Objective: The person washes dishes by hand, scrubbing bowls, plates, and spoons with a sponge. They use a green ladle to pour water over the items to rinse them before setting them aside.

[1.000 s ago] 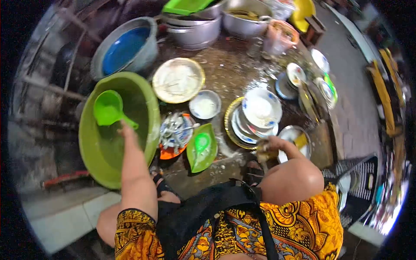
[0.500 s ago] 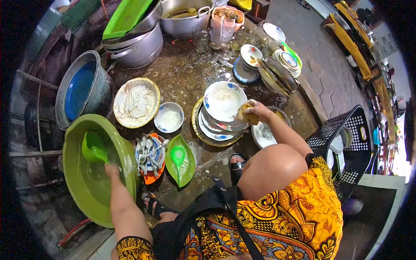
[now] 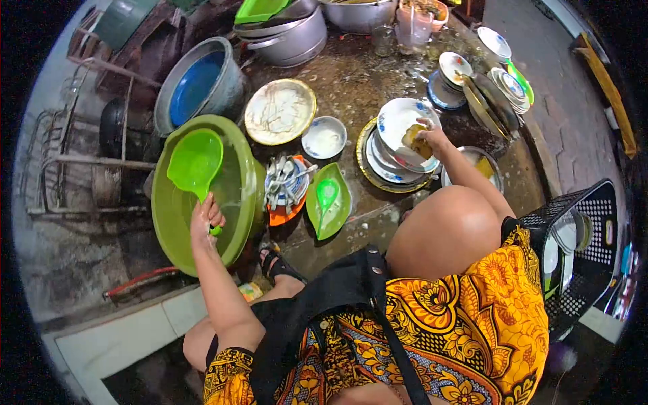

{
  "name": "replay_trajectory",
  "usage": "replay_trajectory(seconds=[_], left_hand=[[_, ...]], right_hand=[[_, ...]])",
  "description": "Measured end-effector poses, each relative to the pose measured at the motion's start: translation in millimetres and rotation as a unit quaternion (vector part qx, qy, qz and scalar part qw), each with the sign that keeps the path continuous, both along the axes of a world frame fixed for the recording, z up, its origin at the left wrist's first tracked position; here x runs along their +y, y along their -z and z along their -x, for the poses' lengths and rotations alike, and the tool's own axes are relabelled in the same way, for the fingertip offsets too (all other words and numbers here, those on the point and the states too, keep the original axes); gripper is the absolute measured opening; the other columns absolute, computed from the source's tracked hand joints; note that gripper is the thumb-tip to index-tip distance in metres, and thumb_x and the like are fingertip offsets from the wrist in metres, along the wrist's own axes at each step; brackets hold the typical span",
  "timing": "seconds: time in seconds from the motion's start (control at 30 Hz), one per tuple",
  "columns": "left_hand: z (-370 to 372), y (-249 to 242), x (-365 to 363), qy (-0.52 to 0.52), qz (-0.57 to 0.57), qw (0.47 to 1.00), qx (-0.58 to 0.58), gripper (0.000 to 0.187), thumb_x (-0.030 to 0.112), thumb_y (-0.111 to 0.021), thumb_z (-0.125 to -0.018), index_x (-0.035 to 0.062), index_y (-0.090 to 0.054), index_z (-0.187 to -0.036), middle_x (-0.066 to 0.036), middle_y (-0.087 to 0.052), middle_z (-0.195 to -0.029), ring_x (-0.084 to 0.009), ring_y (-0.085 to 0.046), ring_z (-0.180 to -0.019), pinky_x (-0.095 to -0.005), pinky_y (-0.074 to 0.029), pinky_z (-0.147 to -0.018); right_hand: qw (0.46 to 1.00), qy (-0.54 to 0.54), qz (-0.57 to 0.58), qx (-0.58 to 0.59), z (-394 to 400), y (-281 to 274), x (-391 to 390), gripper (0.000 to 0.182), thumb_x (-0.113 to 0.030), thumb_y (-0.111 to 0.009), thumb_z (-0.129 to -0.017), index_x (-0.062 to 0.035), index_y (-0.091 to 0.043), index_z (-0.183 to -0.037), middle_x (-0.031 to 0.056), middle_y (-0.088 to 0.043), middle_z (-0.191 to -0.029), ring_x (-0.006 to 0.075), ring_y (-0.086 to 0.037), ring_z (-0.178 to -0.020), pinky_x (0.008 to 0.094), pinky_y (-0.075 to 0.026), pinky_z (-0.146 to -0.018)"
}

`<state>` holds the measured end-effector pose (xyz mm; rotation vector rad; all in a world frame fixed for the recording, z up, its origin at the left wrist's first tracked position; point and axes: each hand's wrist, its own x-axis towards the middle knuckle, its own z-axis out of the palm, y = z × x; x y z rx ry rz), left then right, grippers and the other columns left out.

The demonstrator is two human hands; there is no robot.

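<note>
The white bowl (image 3: 395, 116) sits right of centre in the frame, slightly tilted on top of a stack of plates (image 3: 390, 177), its rim marked with blue floral patterns. The right hand (image 3: 435, 137) is closed around a yellowish sponge (image 3: 413, 138) and presses it against the inside of the bowl. At the left of the frame, the left hand (image 3: 208, 217) grips the handle of a bright green dipper (image 3: 196, 162), fingers wrapped narrowly around it, with the dipper over a large olive-green basin (image 3: 251, 169). Between the two hands are an orange dish (image 3: 286, 216) heaped with cutlery (image 3: 290, 181), a leaf-shaped green dish (image 3: 337, 212) with a green spoon (image 3: 327, 192) in it, a small white bowl (image 3: 324, 137) and a gold-rimmed plate (image 3: 280, 111). A grey tub (image 3: 229, 74) with a blue interior stands at the upper left, and a metal pot (image 3: 290, 46) stands at the top centre. Toward the upper right are a small stained bowl (image 3: 455, 66) on a blue-rimmed plate (image 3: 444, 96) and a pile of small plates (image 3: 509, 86). A metal bowl (image 3: 498, 172) lies just right of the stack, and a black perforated crate (image 3: 574, 307) holding dishes is at the right edge. Near the foot at lower left is a small coloured packet (image 3: 250, 291); any print on it is too small to read.
</note>
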<state>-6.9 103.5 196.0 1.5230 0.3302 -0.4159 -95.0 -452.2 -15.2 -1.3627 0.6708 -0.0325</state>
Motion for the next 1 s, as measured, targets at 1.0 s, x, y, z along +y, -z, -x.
replay_trajectory(seconds=[1.0], left_hand=[[-20,35,-373,0.477,-0.031,0.871,0.109,0.011,0.015,-0.054,-0.080,0.0115,-0.046,-0.072,0.003,-0.042,-0.052,-0.0094,-0.040,-0.040,-0.0277,-0.036,-0.039]], right_hand=[[0.990,0.126,-0.003,0.064,-45,-19,-12,0.035,-0.008,-0.063,-0.065,-0.0024,-0.053,-0.098,0.0115,-0.057,-0.081,0.0215,-0.059,-0.063,0.0335,-0.049,-0.051]])
